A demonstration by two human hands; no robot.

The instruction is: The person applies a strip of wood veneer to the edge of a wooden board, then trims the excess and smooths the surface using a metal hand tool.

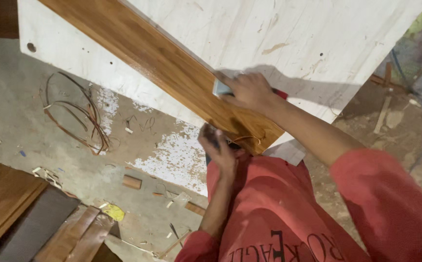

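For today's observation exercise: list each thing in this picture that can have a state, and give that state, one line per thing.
Right hand: pressed on a small grey block, against the board.
Grey block: held flat at the strip's upper edge.
Left hand: gripping a dark object, kind unclear, near the strip's end.
Brown wood-grain strip: lying on the pale board's edge, a thin curl loose at its end.
Pale board: tilted, scuffed.
Trimmed strips: tangled on the floor.

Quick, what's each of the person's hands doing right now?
Left hand: closed around a dark object at the end of the wood-veneered panel edge.
Right hand: pressing a small pale block against that edge.
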